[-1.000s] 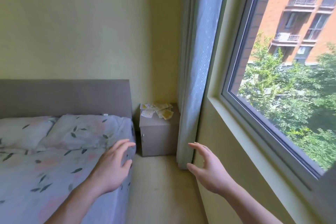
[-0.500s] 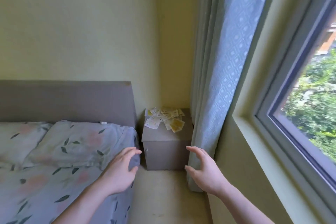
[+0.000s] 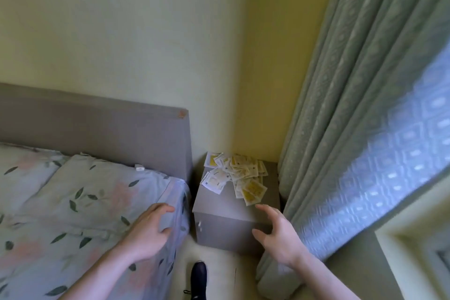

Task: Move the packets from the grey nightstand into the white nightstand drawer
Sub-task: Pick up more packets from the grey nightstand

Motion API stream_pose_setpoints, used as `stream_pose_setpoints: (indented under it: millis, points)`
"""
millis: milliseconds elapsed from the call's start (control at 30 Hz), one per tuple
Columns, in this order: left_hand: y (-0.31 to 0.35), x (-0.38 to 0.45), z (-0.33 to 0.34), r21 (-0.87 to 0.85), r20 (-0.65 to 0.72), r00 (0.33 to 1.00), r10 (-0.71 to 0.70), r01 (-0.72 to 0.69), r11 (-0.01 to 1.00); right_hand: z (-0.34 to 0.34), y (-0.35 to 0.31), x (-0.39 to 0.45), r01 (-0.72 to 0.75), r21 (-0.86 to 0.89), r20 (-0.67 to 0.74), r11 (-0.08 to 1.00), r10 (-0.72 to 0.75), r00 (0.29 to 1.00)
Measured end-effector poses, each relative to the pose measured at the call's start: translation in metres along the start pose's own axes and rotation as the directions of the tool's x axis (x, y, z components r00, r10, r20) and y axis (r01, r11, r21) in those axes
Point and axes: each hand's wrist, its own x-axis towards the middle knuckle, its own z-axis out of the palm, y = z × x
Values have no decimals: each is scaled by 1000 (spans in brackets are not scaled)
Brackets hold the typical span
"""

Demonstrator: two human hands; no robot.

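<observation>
Bottom centre of the frame: a dark shoe (image 3: 198, 277) on the pale floor (image 3: 219, 273), cut off by the lower edge. Lower left: left hand (image 3: 148, 231) out over the edge of the bed (image 3: 73, 214), fingers spread and loosely bent, holding nothing; whether touching the floral cover or just above it, impossible to tell. Lower right: right hand (image 3: 275, 234) likewise empty, fingers apart and slightly curved, in front of the near right corner of the grey nightstand (image 3: 224, 217), fingertips just short of the nearest packet.

Centre of the frame: the nightstand itself, a plain grey box with a small pale knob low on its front left. On the far half of its top, the packets (image 3: 233, 175): a loose overlapping heap of small flat square sachets, white with yellow panels, some face up, some tilted over others, the nearest one mostly yellow. Print too small and blurred to read; exact count not clear because of the overlap.

Right side: patterned curtain (image 3: 365, 129) hanging beside the nightstand, covering its right edge. Left: pillow (image 3: 85, 190) and grey headboard (image 3: 97, 129). Beyond, cream wall (image 3: 146, 31). White nightstand nowhere in view.
</observation>
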Motion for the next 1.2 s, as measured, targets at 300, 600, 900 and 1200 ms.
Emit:
stream_pose_setpoints:
  millis: [300, 600, 900, 1200]
  points:
    - [-11, 251, 36, -19, 214, 975, -59, 65, 998, 6, 44, 201, -240, 63, 42, 969, 238, 970]
    - [-45, 432, 122, 152, 420, 872, -253, 207, 966, 25, 134, 333, -494, 28, 74, 869, 491, 868]
    - [-93, 523, 222, 220, 357, 926, -125, 47, 974, 86, 237, 456, -495, -50, 92, 867, 498, 862]
    - [-135, 540, 279, 335, 374, 927, -23, -112, 935, 156, 299, 470, -460, -228, -15, 858, 469, 883]
